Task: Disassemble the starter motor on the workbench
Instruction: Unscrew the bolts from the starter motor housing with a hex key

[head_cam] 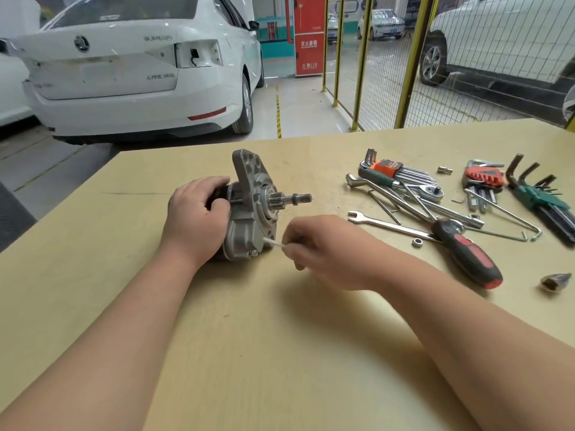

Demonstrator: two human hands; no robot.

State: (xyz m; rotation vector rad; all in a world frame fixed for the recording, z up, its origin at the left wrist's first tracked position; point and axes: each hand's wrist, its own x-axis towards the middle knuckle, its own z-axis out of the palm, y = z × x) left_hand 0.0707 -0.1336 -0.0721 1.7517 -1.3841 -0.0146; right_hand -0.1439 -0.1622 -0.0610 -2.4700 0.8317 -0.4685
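- left hand [196, 213]: fingers curled round the dark rear body of the starter motor [249, 222], firm hold
- motor lies on its side on the workbench [280, 353]; pinion shaft [295, 199] points away from that grip, to the right
- right hand [314, 244]: fingertips pinch a thin white stick [273, 243], its tip touching the housing just below the left grip
- spanner [389, 225] and red-black screwdriver [466, 253] lie beyond the right hand

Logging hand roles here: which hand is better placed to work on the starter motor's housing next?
Right, probably. The right hand pinches a thin pale tool with its tip at the housing of the starter motor; the left hand grips its body, steadying it on the workbench.
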